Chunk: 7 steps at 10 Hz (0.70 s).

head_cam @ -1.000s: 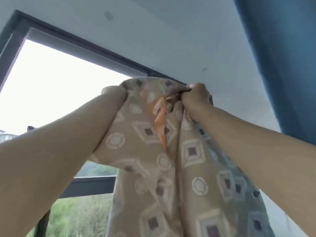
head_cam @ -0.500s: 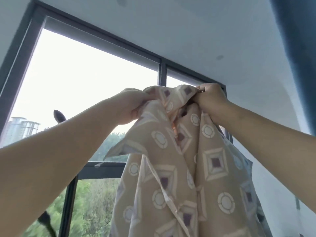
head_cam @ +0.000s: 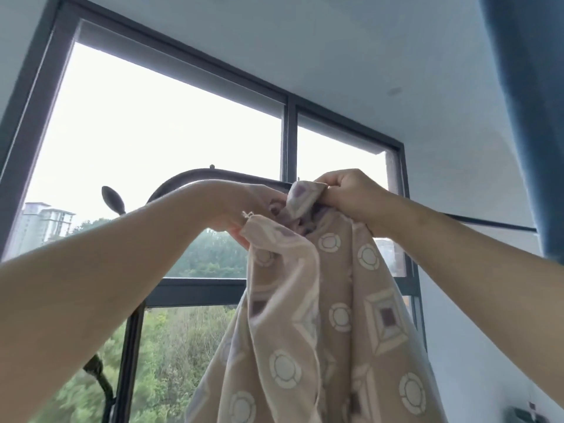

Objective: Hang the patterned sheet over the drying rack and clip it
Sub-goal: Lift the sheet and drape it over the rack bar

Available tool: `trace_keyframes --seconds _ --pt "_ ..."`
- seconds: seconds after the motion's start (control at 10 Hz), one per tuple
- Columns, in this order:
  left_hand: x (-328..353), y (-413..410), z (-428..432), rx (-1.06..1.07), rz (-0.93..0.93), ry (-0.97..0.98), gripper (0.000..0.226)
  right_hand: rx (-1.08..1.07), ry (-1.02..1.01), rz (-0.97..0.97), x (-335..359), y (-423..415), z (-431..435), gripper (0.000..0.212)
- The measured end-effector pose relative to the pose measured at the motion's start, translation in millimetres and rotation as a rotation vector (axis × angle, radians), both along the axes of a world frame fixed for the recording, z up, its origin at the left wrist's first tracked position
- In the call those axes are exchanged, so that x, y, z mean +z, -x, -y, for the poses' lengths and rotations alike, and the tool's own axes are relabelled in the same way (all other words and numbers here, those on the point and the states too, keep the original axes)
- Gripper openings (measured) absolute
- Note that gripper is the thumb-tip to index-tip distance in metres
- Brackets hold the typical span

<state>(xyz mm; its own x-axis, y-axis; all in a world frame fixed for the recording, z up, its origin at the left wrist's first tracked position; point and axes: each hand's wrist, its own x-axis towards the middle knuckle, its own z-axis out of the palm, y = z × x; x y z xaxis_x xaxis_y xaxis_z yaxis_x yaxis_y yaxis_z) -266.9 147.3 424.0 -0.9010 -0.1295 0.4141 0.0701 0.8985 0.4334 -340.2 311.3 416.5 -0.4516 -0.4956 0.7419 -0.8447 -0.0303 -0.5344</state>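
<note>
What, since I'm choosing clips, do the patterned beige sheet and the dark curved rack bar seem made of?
The patterned beige sheet: thin woven cloth, likely cotton, matte; it drapes in soft folds. The dark curved rack bar: probably coated metal tube, smooth with a dull sheen; it is slim and evenly bent.

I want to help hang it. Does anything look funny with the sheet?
Yes. The sheet is scrunched into one bunch near the rack bar, gripped by the left hand and right hand, not spread flat. No clip shows.
</note>
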Motion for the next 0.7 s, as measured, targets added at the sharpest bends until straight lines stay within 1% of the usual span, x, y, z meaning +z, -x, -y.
trace_keyframes --seconds 0.1,0.2,0.3,0.4,0.5,0.6,0.7 --pt "1.9 -19.7 -10.5 0.058 -0.097 -0.165 0.033 0.006 -0.038 0.049 -6.7 5.7 -1.1 0.007" --pt "3.9 -11.3 -1.5 -0.033 -0.165 -0.274 0.038 0.036 -0.114 0.13 -10.3 5.1 -1.1 0.004" --pt "-1.5 -8.4 -8.7 -0.211 -0.227 -0.361 0.046 0.072 -0.342 0.173 -13.6 5.6 1.1 0.031" --pt "-6.2 -7.6 -14.5 -0.266 -0.218 -0.346 0.049 0.094 -0.425 0.262 -21.1 8.2 4.7 0.04" --pt "-11.2 -6.2 -18.9 -0.226 -0.213 -0.315 0.041 0.057 -0.408 0.257 -28.2 13.1 3.5 0.017" --pt "-13.4 -8.2 -14.6 0.009 -0.091 -0.111 0.029 -0.019 -0.277 0.248 -30.8 23.1 2.4 0.008" --pt "-16.4 -15.7 -6.0 0.257 0.133 0.136 0.009 -0.134 -0.095 0.22 -28.3 36.7 -2.5 0.009"
